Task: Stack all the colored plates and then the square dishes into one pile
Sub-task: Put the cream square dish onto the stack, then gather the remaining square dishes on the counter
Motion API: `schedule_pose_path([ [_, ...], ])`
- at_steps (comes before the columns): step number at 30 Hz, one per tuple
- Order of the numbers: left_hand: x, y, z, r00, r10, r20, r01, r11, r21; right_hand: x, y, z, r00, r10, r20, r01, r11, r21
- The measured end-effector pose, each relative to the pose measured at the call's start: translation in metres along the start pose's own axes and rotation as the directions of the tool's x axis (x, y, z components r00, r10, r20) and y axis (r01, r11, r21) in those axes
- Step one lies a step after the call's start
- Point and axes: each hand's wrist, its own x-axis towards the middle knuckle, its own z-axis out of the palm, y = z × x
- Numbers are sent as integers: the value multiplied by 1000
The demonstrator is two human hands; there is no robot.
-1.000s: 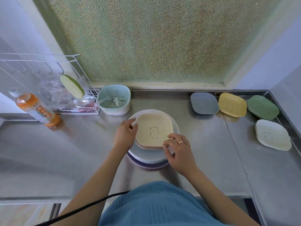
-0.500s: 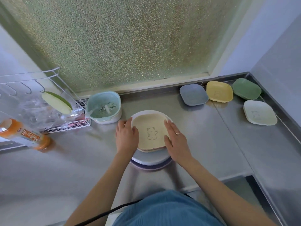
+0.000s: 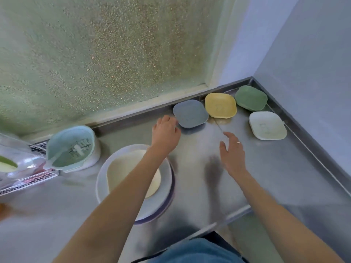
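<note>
Fingers of the left hand (image 3: 165,131) are curling loosely, empty, just beside the grey dish (image 3: 190,113); right hand (image 3: 232,150) is spreading, empty. A hurried grab is risking knocking the yellow dish (image 3: 220,105), far from the pile (image 3: 133,177)

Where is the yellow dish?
In the head view, the yellow dish sits at the counter's far right, between the blue-grey dish and the green dish.
</note>
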Motion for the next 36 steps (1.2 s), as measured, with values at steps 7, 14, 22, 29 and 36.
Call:
schedule_pose_path([
  [7, 68, 54, 63, 961, -106, 256, 61, 982, 180, 120, 58, -41, 983, 181, -22, -180, 942, -282],
  [14, 109, 63, 102, 916, -197, 351, 84, 947, 311, 200, 83, -48, 925, 363, 108, -271, 834, -480],
  [22, 145, 90, 130, 914, -74, 399, -87, 924, 372, 233, 88, -33, 881, 431, 193, -326, 851, -412],
  [29, 149, 98, 146, 919, -92, 383, -62, 926, 371, 215, 90, -28, 934, 340, 110, -314, 928, -199],
  [36, 108, 82, 133, 897, -116, 426, -34, 944, 329, 159, 73, -11, 942, 278, 186, -268, 960, -80],
])
